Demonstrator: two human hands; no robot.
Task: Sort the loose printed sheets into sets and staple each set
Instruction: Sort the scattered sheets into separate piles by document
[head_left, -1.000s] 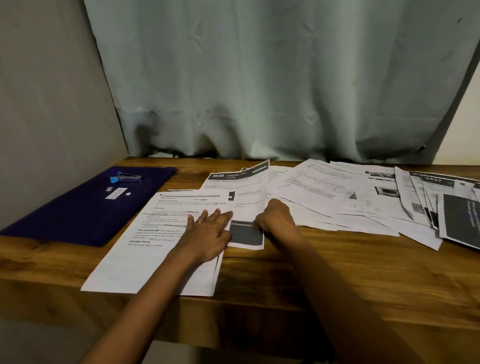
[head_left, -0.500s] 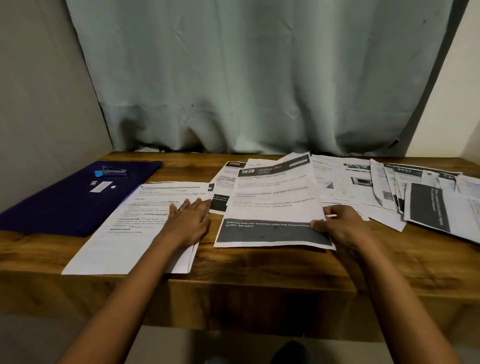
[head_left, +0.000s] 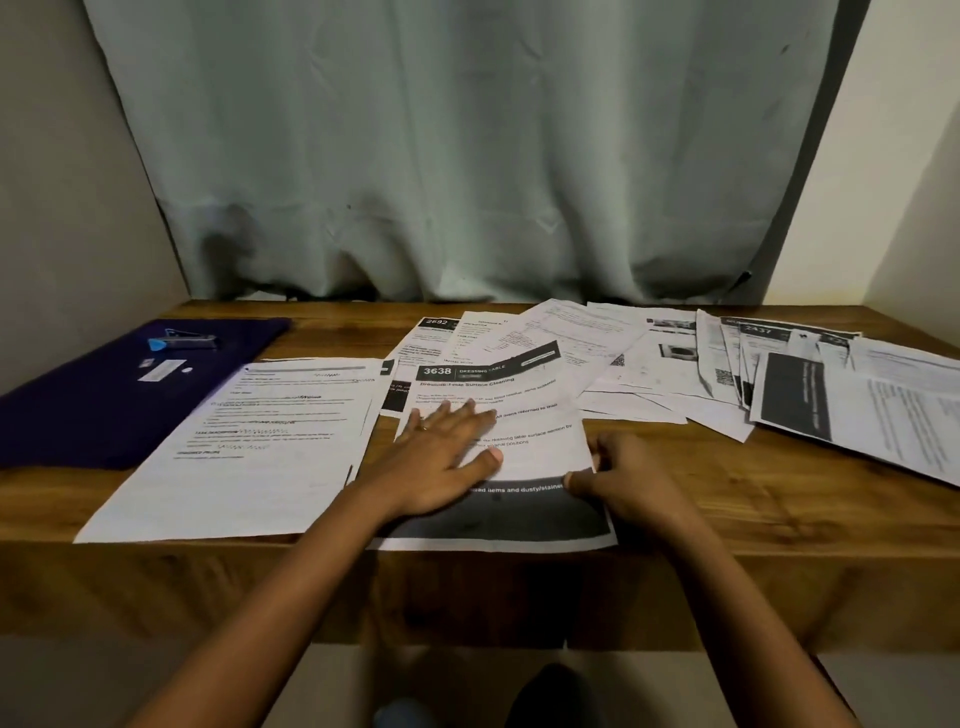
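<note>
Sorting step, not stapling yet, by my read. L hand lies flat on the 3638 sheet, palm down, fingers straight & spread, pressing it to the desk. R hand is at the sheet's right edge, beside the dark band. Thumb is on top w/ fingers curled at the edge, which reads as a pinch, tho I can't see the underside.

The sheet sits front-centre, near edge at the desk's front lip, top end overlapping the 2692 sheet & others. Just left of it is the pile of text pages. I can't tell if the two touch. The stapler lies far left on the purple folder, well apart from both hands. The loose sheets are fanned over the right half of the desk, overlapping, clearly unsorted.

So I'd say 3638 starts a set here and most of the job is ahead.

Next move, as I judge it: let go w/ R hand & go thru the fan for pages matching 3638, checking header nos. Thin paper, so lift each by an edge and keep L hand down so the set doesn't slide off the lip. Square the edges before fetching the stapler.
</note>
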